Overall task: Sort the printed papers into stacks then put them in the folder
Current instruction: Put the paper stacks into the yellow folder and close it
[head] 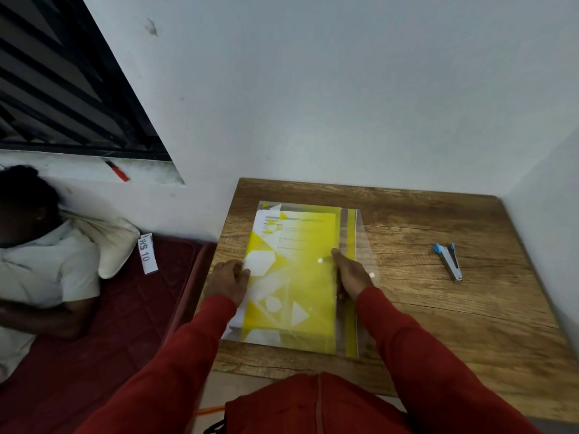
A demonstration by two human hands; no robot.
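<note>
A yellow translucent folder [300,277] with white geometric shapes lies flat on the wooden table [423,308]. Printed papers [263,220] show through its cover near the far left corner, and a white edge sticks out at the left side near my wrist. My left hand [227,281] rests on the folder's left edge, fingers lying over the cover. My right hand [352,274] lies along the folder's right side by the clear flap, index finger stretched forward and pressing down. Both sleeves are red.
A blue and silver stapler [449,261] lies on the table to the right of the folder. The wall runs behind and right of the table. To the left, a person lies on a dark red mattress [131,308] beside a pillow [109,242] and a white label.
</note>
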